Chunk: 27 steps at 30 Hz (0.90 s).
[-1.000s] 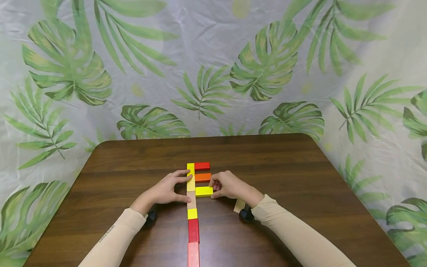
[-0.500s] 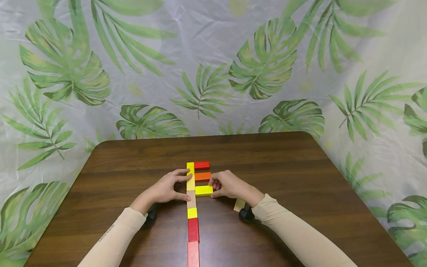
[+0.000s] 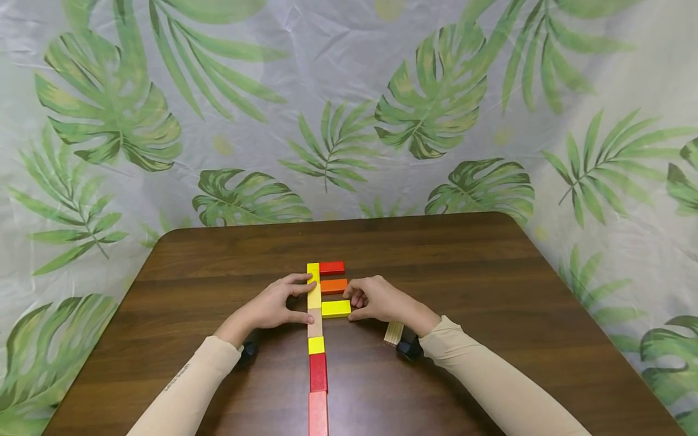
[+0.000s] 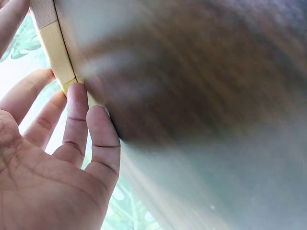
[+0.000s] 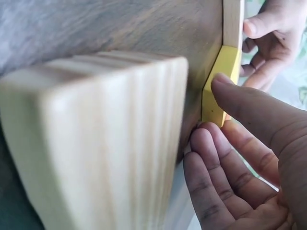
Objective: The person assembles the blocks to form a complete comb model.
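Observation:
A straight column of toy blocks runs away from me down the table: pink [image 3: 319,415], red [image 3: 319,372], yellow, bare wood [image 3: 315,330] and pale yellow [image 3: 314,300], with another yellow at the far end. Along its left side my left hand [image 3: 272,304] rests, fingers stretched to the far blocks and thumb on the bare wood one. A red [image 3: 332,267], an orange [image 3: 334,286] and a bright yellow block [image 3: 335,309] stick out rightward from the column. My right hand [image 3: 382,300] is at the bright yellow block's right end, thumb and fingertips loosely spread beside it.
A striped pale wooden piece [image 3: 393,333] lies beneath my right wrist, large and close in the right wrist view. Black wrist cameras [image 3: 409,348] hang under both wrists. A leaf-patterned cloth [image 3: 349,121] hangs behind the brown table [image 3: 463,272].
My right hand has drawn slightly rightward from the bright yellow block's end, its fingertips loosening. The left hand and the blocks stay in place; the head view shifts a little.

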### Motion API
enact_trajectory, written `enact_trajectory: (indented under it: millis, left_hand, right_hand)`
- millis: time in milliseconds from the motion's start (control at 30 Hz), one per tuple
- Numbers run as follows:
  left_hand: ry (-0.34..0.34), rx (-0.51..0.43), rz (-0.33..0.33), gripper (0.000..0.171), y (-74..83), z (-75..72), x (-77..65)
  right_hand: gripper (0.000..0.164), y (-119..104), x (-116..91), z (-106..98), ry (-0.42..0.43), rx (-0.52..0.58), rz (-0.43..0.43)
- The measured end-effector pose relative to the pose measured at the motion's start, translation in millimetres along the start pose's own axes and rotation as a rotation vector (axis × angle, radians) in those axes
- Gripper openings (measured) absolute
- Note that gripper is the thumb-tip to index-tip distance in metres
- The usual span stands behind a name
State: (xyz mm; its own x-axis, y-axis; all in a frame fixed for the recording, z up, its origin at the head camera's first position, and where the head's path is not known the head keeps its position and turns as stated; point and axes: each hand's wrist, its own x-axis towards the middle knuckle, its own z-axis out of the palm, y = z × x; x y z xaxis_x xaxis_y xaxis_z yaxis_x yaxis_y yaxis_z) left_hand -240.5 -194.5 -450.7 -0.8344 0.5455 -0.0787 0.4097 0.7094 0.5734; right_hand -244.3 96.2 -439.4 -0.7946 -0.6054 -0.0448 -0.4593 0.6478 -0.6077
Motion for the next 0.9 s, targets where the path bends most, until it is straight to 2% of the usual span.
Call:
enact_trajectory:
  millis: [167,467,700,900]
  left_hand:
    - [-0.001,0.001,0.002,0.081,0.5,-0.2,0.2]
    - [-0.001,0.002,-0.018,0.083,-0.7,2.2,-0.5]
    - [0.031,0.000,-0.004,0.086,0.2,3.0,-2.1]
    - [0.052,0.011,-0.019,0.084,0.4,3.3,-4.9]
  right_hand:
    - [0.027,1.5,0.1,0.4,0.008,-0.007,-0.021]
    - [0.025,4.0,-0.7,1.1,0.004,-0.008,-0.034]
    - [0.026,5.7,-0.7,1.3,0.007,0.000,-0.048]
    - [0.026,8.3,-2.2,-1.5,0.001,0.006,-0.050]
